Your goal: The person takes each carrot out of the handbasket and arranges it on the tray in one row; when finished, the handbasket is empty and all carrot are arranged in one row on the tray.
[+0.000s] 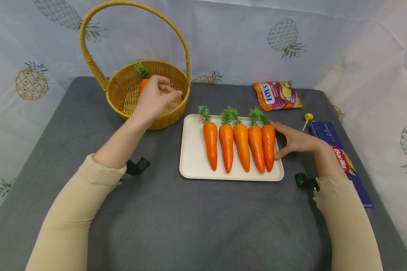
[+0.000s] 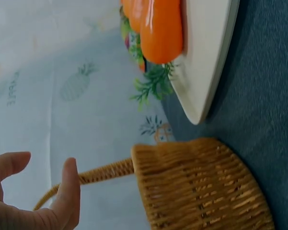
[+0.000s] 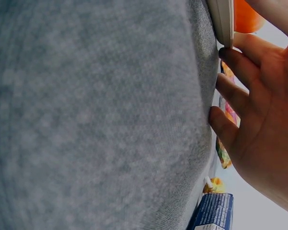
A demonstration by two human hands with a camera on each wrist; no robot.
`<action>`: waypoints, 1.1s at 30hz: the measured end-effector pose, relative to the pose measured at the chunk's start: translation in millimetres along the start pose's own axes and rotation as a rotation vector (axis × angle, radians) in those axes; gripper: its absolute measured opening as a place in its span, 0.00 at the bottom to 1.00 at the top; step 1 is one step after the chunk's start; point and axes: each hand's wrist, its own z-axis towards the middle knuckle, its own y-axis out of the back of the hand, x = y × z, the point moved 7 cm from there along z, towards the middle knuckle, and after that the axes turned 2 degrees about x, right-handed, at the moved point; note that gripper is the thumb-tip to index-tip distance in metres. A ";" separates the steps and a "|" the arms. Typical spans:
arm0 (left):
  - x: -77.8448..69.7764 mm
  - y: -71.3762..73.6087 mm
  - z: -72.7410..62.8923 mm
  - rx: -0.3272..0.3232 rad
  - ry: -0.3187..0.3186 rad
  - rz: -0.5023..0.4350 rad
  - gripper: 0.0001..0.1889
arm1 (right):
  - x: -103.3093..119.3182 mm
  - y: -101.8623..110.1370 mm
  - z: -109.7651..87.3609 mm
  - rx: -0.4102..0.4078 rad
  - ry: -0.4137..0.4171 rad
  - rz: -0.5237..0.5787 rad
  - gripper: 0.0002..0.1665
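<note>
My left hand [image 1: 158, 97] hovers over the wicker basket [image 1: 171, 118], thumb and fingers parted with nothing between them, as the left wrist view also shows. Inside the basket lies a carrot [image 1: 144, 83] with a green top, partly hidden behind that hand. Several more carrots [image 1: 210, 145] lie side by side on a cream tray [image 1: 195, 173], green tops toward the back. At the tray's right side, my right hand [image 1: 296, 140] has its thumb and fingertips right at the rim, beside the rightmost carrot [image 1: 268, 146]. In the right wrist view its fingers [image 3: 232, 93] are spread.
Behind the tray is an orange and pink candy bag [image 1: 278, 96]. A yellow lollipop [image 1: 308, 117] and a blue spaghetti box [image 1: 342, 162] lie to the right, the box partly under my right forearm. The basket's tall handle [image 1: 135, 3] arches above its opening.
</note>
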 end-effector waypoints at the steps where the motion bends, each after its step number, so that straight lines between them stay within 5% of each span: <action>1: 0.0 3.5 0.9 -0.010 0.003 -0.004 0.31 | 0.1 0.0 -0.1 0.000 0.000 0.000 0.72; 18: 15.1 44.6 15.4 -0.139 0.054 -0.154 0.29 | 0.4 -0.1 0.2 0.002 0.011 0.016 0.72; 33: 35.2 61.9 29.5 -0.195 0.129 -0.188 0.31 | -0.6 -0.1 0.1 0.004 0.015 0.028 0.71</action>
